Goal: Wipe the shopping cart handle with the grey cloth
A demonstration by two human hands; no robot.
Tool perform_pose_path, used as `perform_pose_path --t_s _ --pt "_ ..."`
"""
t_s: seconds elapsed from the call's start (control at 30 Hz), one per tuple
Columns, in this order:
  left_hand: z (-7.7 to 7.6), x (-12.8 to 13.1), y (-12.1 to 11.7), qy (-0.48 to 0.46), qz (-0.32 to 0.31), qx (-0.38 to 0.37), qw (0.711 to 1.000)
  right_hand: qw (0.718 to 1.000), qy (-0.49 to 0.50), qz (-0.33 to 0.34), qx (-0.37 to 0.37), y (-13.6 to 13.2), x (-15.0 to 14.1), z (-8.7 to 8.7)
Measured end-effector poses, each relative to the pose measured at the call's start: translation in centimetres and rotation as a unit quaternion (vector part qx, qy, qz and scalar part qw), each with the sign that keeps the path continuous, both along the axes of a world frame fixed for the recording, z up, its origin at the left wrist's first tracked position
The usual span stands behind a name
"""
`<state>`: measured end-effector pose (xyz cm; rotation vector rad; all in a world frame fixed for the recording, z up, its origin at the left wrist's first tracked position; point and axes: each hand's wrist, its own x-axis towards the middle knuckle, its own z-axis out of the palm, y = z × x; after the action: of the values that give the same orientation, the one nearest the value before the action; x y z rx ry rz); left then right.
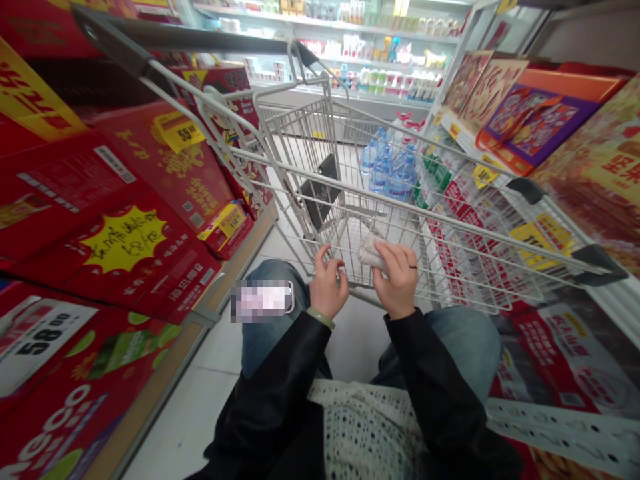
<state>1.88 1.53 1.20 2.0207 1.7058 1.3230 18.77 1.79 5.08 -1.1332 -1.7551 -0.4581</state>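
From where I'm standing, red cartons [165, 160] are piling up along the far left, with yellow price cards [183, 132] sticking out of them. Next to them, a pale phone-like thing [265, 300], mostly blurred, is lying on the crouching person's left knee [273, 270]. Just right of it, the left hand [329, 287] is hovering empty, its fingers loosely bent and a pale green bangle [321, 318] circling the wrist; I can't tell whether it is touching the wire shopping cart [380, 199] before it. A dark placard [320, 193] is hanging on the cart just beyond that hand, and chilled shelves [330, 50] are glowing behind. Farther right, a crumpled whitish cloth or tissue [367, 252] is sitting by the cart's near wires, and the right hand [397, 277] is gripping it between thumb and fingers, a ring [413, 267] showing on one of them. Bottled water packs [383, 167] are standing on the floor past the cart, while an orange-and-purple box [537, 120] is resting among others on the right-hand shelf.
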Motion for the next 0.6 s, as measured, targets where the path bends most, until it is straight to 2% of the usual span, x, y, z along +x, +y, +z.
perform_pose_path --t_s 0.1,0.17,0.27,0.37,0.43,0.6 --pt "0.5 -1.3 0.6 -0.116 0.062 0.061 0.989 1.000 0.022 -0.007 0.017 0.3 0.2 0.4" --pt "0.7 -2.2 1.2 -0.150 0.073 0.061 0.984 0.999 0.024 -0.008 0.021 0.4 0.0 0.1" --pt "0.7 -3.1 1.8 -0.093 0.044 0.018 0.994 1.000 0.006 0.006 -0.008 0.3 -0.5 -1.0" --pt "0.9 -3.3 2.0 -0.007 0.061 -0.013 0.998 1.000 -0.002 0.014 -0.026 0.4 -1.0 -1.4" --pt "1.1 -3.2 1.9 0.021 0.076 -0.026 0.997 1.000 0.003 0.017 -0.005 0.6 -1.2 -0.6" --pt "1.4 -3.1 1.6 0.085 0.095 -0.057 0.990 0.997 0.014 0.015 0.068 1.8 -1.5 2.7"
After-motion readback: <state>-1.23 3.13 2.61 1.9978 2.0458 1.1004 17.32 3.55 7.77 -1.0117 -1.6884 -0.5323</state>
